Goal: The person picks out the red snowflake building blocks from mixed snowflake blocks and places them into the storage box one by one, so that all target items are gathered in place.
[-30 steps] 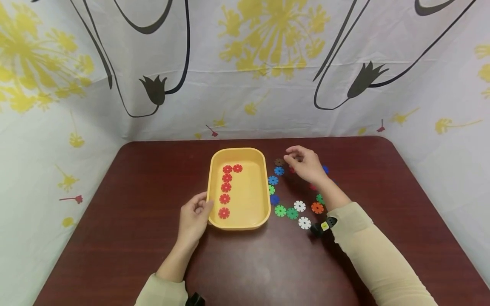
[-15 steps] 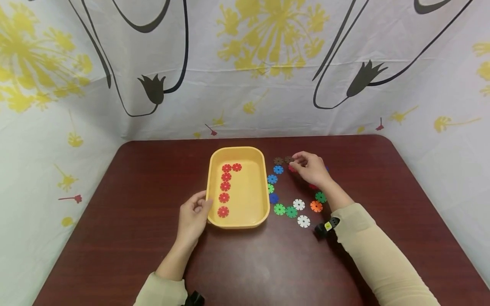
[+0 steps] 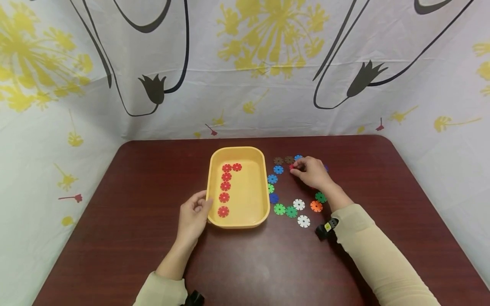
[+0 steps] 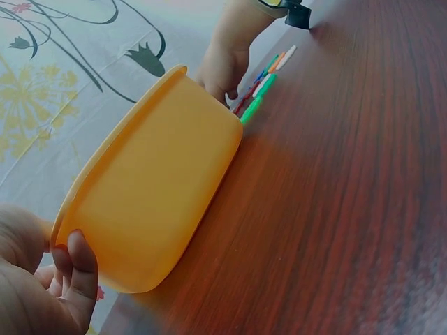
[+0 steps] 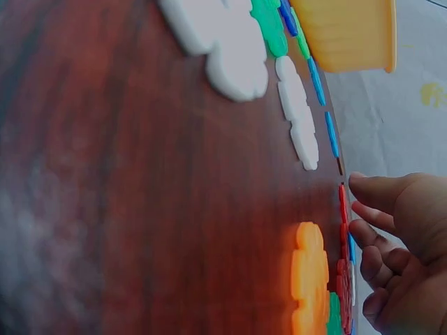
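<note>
My left hand [image 3: 193, 219] grips the left rim of a yellow plastic tray [image 3: 250, 191], thumb over the edge and fingers outside, as the left wrist view also shows. Several red notched plastic discs [image 3: 225, 186] lie inside in a bent line. To the tray's right, my right hand [image 3: 314, 174] reaches low over loose discs, its fingertips at a red disc [image 3: 292, 167] that they partly cover. From the right wrist, thumb and fingers appear loosely bent and apart beside the red disc [image 5: 343, 202], with no pinch visible.
Around the right hand lie brown discs [image 3: 289, 160], blue discs [image 3: 278, 169], green discs [image 3: 292, 212], white discs [image 3: 303, 221] and an orange disc [image 3: 316, 206]. A patterned cloth [image 3: 245, 102] hangs behind the dark wooden table [image 3: 153, 170].
My right hand has moved slightly right and lower, uncovering the brown discs and a blue one at the back. The left hand stays on the tray.
</note>
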`<control>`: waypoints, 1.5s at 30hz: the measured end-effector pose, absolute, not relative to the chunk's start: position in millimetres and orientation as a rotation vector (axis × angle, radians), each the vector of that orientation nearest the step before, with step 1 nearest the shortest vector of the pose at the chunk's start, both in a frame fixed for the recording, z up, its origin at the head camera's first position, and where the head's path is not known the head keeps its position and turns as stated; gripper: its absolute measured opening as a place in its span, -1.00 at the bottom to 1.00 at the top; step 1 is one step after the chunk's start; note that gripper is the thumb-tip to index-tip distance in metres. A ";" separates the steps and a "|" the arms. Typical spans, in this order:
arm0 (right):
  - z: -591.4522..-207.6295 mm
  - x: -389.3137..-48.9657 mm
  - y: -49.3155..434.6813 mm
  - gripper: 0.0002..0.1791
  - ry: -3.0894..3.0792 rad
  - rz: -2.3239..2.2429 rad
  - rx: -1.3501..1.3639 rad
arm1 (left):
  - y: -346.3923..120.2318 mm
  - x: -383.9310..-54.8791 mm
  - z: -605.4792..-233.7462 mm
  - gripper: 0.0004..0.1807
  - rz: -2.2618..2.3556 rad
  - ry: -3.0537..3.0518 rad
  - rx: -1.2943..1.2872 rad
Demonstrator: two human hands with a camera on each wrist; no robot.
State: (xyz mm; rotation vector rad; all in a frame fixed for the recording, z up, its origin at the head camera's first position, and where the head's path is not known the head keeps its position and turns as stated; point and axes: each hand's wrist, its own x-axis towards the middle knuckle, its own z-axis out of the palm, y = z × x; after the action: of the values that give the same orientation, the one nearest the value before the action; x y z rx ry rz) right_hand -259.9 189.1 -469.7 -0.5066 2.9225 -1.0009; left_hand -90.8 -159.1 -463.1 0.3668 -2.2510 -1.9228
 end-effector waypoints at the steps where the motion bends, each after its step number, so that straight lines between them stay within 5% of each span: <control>1: -470.1 -259.9 189.4 -0.79 2.922 -0.992 -0.509 | -159.2 -90.9 -463.1 -0.67 -1.925 -2.251 0.366; 21: -465.5 -257.3 186.0 -0.83 2.846 -0.904 -0.646 | -159.9 -90.6 -460.9 -0.67 -1.933 -2.250 0.353; 29: -462.9 -257.4 185.6 -0.59 2.841 -0.873 -0.578 | -159.8 -90.8 -461.7 -0.68 -1.926 -2.249 0.354; 45: -453.8 -258.2 182.9 -0.69 2.719 -0.855 -0.622 | -159.5 -90.7 -462.3 -0.67 -1.950 -2.243 0.353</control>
State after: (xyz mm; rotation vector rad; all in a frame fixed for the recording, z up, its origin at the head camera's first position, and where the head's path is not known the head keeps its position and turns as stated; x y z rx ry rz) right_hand -258.2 182.9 -453.8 -0.6215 2.7189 -0.8550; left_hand -90.7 -159.5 -462.3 0.3535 -2.2425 -1.9500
